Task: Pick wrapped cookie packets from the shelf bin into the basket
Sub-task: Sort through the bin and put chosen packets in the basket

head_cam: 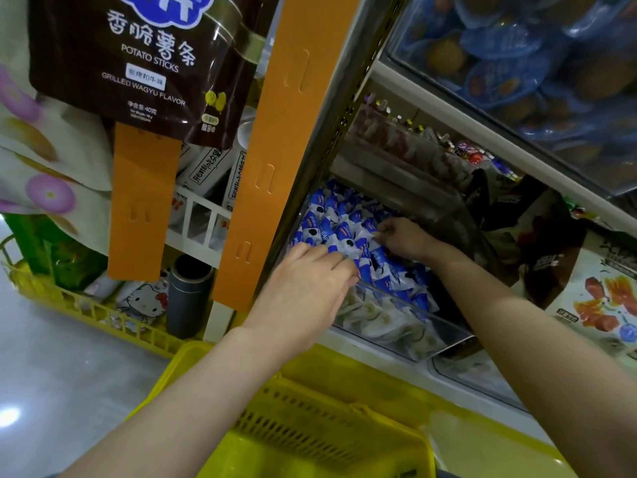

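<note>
A clear plastic shelf bin (410, 334) holds several blue-and-white wrapped cookie packets (339, 222). My left hand (306, 288) lies over the near left part of the pile, fingers stretched onto the packets. My right hand (403, 238) is deeper in the bin, fingers curled and pinching a packet at the middle of the pile. The yellow plastic basket (310, 419) sits directly below my arms at the bottom of the view; the part of its inside that shows holds nothing.
An orange hanging strip (272, 150) and a brown potato sticks bag (144, 63) hang to the left of the bin. Another yellow basket (86, 305) with goods stands at the lower left. Snack bags (606, 298) fill the shelf to the right, blue packs (510, 56) above.
</note>
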Demonstrator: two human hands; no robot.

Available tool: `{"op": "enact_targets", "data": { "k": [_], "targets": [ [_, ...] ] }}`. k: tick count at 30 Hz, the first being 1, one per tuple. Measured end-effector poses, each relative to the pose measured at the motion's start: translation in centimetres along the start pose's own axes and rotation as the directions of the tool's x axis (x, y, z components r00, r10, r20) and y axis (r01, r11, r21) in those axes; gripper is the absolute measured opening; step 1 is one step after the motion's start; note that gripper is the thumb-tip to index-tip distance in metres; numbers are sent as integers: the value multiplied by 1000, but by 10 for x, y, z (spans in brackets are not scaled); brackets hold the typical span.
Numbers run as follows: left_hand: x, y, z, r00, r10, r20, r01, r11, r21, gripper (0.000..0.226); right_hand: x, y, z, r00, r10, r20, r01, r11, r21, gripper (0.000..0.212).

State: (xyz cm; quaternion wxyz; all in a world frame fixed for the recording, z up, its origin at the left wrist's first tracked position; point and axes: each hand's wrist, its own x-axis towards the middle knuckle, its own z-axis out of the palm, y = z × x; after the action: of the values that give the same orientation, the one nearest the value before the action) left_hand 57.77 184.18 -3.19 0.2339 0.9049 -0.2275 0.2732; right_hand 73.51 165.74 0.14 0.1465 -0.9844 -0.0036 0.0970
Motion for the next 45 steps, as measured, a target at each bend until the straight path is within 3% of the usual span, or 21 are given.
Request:
{"op": "enact_targets", "data": {
  "k": [3, 7, 8, 12, 19, 24, 28, 31, 36, 39, 42, 45],
  "targets": [
    [0, 0, 1, 1000, 5, -6, -5, 1000, 2, 26, -4, 5, -5, 1000, -17, 19, 17, 1000, 0, 33],
    [0, 0, 2, 1000, 12, -18, -12, 1000, 3, 24, 0, 11, -18, 966, -10, -257, 3, 1000, -26, 22],
    [0, -1, 1, 1000, 13, -21, -13, 1000, 6, 23, 2, 12, -20, 963, 14, -270, -30, 998, -55, 22],
    [0, -1, 2, 999, 24, -29, -23, 1000, 19, 18, 5, 11, -12, 985, 143, -98, -154, 981, -119, 26],
    [0, -2, 2, 999, 23, -25, -22, 999, 27, 16, 6, 8, 0, 967, 213, -141, -200, 975, 99, 31],
    [0, -2, -1, 1000, 25, 3, -25, 999, 23, 26, -8, 2, -3, 920, 113, -376, -69, 989, 129, 26],
    [-2, 1, -2, 998, 8, 66, -8, 1000, -1, 32, -40, -9, -17, 800, -89, -593, 191, 975, 112, 15],
    [-3, 3, -2, 999, -50, 15, 51, 983, -178, 23, -77, -25, -20, 714, -155, -683, 351, 923, 157, 13],
    [-10, 23, -14, 940, -329, -90, 220, 787, -576, 19, -149, -39, -4, 635, -268, -725, 612, 746, 261, 22],
    [-16, 35, -21, 899, -438, 3, 285, 578, -765, 24, -184, -38, 11, 648, -312, -695, 685, 638, 352, 21],
    [-27, 43, -25, 878, -434, 200, 367, 343, -865, 22, -203, -33, 34, 773, -264, -577, 615, 536, 578, 20],
    [-42, 47, -19, 862, -416, 290, 434, 311, -845, 12, -209, -25, 55, 924, -190, -332, 383, 479, 790, 14]
  ]
}}
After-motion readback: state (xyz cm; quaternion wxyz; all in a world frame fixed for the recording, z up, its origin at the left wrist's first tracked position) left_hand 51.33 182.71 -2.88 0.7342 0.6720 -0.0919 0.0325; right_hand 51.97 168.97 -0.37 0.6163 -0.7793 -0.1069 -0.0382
